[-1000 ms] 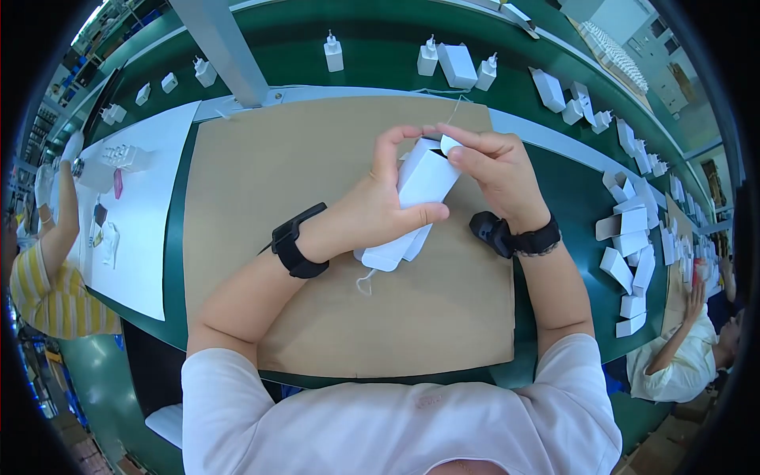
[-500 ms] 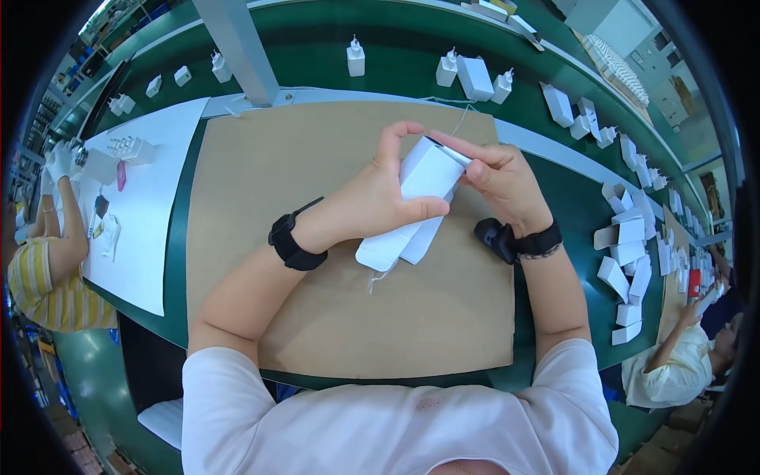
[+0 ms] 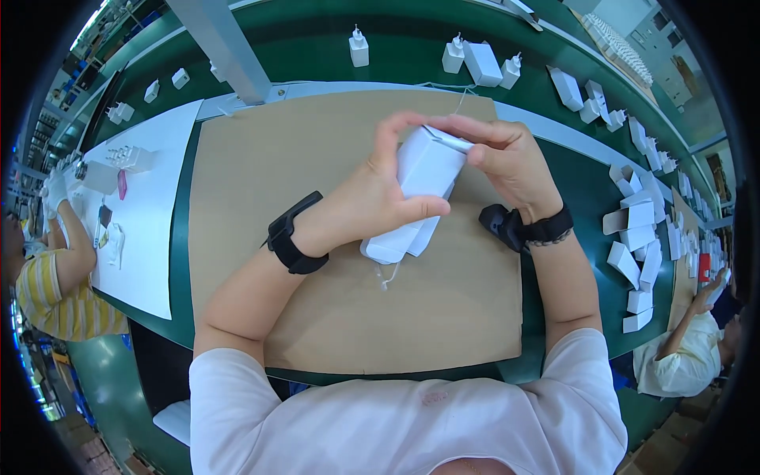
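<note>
Over the brown board [image 3: 332, 324] my left hand [image 3: 368, 186] grips a small white cardboard box [image 3: 427, 166], its thumb across the front and its index finger bent over the top end. The box is held tilted. My right hand [image 3: 507, 162] pinches the right corner of that top end, thumb and fingers at the end flap. Unfolded flaps stick out at the lower end of the box, and a thin white cord [image 3: 385, 281] dangles beside them. The inside of the box is hidden.
White plug adapters [image 3: 359, 47] and small white boxes [image 3: 482, 65] stand along the green shelf behind. More white boxes [image 3: 637, 229] are piled at right. A grey post [image 3: 222, 47] rises at the back left. Co-workers sit at both sides.
The flap at the top end now lies flatter, and the dark gap seen there before is nearly gone. My right fingers have moved over that end. The whole view has shifted slightly.
</note>
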### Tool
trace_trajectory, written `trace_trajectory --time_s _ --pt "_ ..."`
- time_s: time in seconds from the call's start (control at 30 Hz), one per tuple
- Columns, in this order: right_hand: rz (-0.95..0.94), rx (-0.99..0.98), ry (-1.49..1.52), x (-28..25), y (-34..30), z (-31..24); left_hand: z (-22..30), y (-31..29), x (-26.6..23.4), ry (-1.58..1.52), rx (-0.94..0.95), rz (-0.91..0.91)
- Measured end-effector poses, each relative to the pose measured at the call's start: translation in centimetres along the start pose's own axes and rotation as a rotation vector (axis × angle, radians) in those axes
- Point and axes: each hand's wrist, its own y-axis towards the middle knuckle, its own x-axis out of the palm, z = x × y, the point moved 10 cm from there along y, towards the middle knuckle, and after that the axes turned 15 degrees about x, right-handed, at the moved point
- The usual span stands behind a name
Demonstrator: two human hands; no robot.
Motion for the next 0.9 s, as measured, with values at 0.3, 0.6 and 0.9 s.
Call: trace_trajectory --time_s 0.3,0.6,0.9 --pt "0.334 0.111 -0.273 -1.0 -1.4 -1.4 0.8 0.1 -0.6 0.283 0.153 -0.004" --pt "0.024 0.361 0.332 -0.8 -0.4 2.3 1.5 -0.1 -0.7 0.353 0.278 0.046" --pt "-0.217 0.373 0.648 0.6 -0.1 1.4 1.3 0.0 -1.1 0.285 0.295 0.021"
